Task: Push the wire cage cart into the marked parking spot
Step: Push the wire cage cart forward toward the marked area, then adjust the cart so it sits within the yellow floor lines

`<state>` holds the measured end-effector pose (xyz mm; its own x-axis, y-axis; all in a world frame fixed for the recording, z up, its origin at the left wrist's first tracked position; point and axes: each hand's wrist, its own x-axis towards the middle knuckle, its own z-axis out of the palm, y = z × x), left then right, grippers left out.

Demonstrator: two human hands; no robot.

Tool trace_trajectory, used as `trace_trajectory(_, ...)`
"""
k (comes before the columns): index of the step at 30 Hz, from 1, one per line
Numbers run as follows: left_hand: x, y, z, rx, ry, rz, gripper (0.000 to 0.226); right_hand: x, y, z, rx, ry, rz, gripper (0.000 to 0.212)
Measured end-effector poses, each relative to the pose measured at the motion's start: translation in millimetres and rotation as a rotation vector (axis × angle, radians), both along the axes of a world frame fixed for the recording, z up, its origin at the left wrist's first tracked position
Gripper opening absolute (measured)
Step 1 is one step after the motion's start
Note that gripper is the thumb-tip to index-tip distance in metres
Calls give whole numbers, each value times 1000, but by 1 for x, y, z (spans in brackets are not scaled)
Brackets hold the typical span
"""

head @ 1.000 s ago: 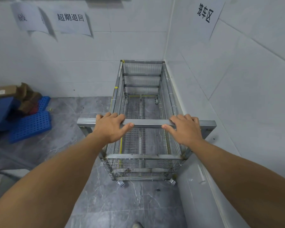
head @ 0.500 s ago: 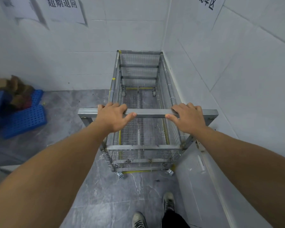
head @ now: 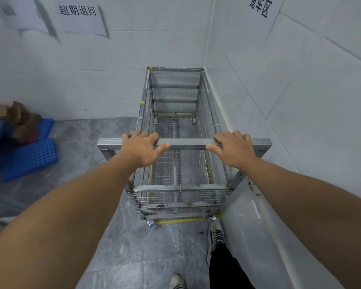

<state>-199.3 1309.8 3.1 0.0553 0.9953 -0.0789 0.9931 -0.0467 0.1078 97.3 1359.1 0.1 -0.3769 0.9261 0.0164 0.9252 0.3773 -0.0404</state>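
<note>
The empty silver wire-mesh cage cart [head: 175, 147] stands ahead of both hands, in the room's corner, close along the right wall. The left hand [head: 143, 150] and right hand [head: 234, 150] are curled over its flat steel push bar [head: 187, 141], thumbs beneath. Rigid and probably light, it should roll easily on casters; yellow floor tape [head: 180, 221] appears just past its near end.

Wire cage cart [head: 176, 163] of dull galvanised metal mesh; pallet [head: 29, 157] perforated blue plastic; floor [head: 133, 247] glossy grey marble-look tile.
</note>
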Motion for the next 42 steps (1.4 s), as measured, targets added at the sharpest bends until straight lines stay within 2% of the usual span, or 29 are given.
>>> trace_trajectory(5, 6, 10, -1, -5, 12, 6, 64, 3, 12, 1, -21, -18, -7, 53)
trace_trajectory(9, 16, 17, -1, -30, -2, -4, 61, 15, 20, 1, -33, -37, -21, 59)
trace_trajectory(16, 17, 20, 2, -23, 4, -22, 59, 15, 19, -6, 33, -7, -37, 58)
trace_trajectory(21, 15, 22, 3, -43, 9, -15, 71, 14, 19, -8, 58, 16, -29, 56)
trace_trajectory(27, 17, 21, 7, -56, -3, -6, 58, 14, 18, -11, 112, 31, -13, 63)
trace_trajectory(32, 15, 20, 4, -31, 12, -5, 71, 13, 14, -15, 138, 61, -13, 66)
trace_trajectory(36, 16, 17, 1, 6, 16, 24, 63, 12, 14, -14, 155, 63, -12, 64)
trace_trajectory(42, 21, 26, 4, -35, 30, 24, 70, 14, 21, -14, 152, 62, -20, 62)
